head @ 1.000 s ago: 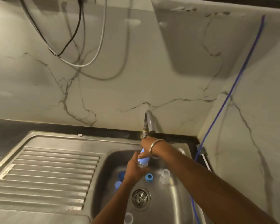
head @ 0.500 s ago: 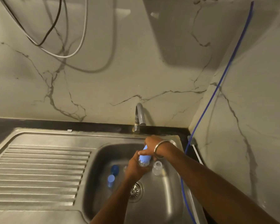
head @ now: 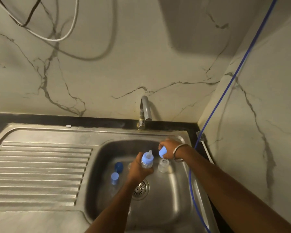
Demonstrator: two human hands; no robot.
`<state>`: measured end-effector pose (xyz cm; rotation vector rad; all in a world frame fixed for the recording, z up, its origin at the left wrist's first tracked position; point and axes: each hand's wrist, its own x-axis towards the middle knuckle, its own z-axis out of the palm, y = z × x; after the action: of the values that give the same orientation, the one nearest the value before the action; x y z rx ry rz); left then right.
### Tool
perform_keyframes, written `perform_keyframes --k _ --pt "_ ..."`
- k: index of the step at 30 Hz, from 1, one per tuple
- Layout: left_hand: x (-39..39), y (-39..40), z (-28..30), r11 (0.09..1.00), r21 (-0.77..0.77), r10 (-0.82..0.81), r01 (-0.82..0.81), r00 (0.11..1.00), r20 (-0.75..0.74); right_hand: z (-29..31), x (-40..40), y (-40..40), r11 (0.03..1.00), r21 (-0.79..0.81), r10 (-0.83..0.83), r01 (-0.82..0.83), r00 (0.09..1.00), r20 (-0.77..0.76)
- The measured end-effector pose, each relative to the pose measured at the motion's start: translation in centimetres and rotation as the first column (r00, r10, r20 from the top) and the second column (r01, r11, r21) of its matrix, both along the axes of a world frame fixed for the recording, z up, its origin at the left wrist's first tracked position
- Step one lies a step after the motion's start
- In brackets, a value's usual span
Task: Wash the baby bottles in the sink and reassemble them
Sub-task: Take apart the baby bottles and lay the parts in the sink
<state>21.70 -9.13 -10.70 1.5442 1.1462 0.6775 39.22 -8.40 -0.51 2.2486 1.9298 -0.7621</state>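
Over the sink (head: 178,195), the left hand (head: 139,169) is gripping a clear baby bottle (head: 147,163) with light-blue collar and teat exposed; at its 2 o'clock, the right hand (head: 169,149) is grasping the light-blue cap (head: 163,153).

Walls: pale marble-look panels (head: 141,64) with thin dark veins, meeting in a corner at the right.
Cables: a black cable (head: 32,12) and a white cable (head: 71,29) loop down the back wall at upper left; a blue cable (head: 238,68) runs down the right-hand corner.
Counter: a dark strip of counter (head: 74,119) lies along the foot of the back wall.
Light: dim and warm, with a broad soft shadow (head: 200,31) on the wall at upper right.
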Motion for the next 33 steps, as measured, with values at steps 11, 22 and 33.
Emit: perform_keyframes --k 11,22,33 --pt "0.3 2.0 -3.5 0.995 -0.05 -0.093 0.09 0.995 -0.046 -12.0 -1.2 -2.7 0.982 -0.051 -0.178 0.181 0.982 0.069" --pt "0.5 3.6 -7.0 0.986 -0.076 -0.158 0.15 0.982 -0.101 -18.2 -1.9 -3.9 0.968 -0.045 -0.233 0.246 0.953 0.193" --pt "0.3 4.6 -7.8 0.98 -0.113 -0.179 0.165 0.975 -0.134 -20.7 -0.8 -3.3 0.958 -0.033 -0.272 0.285 0.937 0.221"
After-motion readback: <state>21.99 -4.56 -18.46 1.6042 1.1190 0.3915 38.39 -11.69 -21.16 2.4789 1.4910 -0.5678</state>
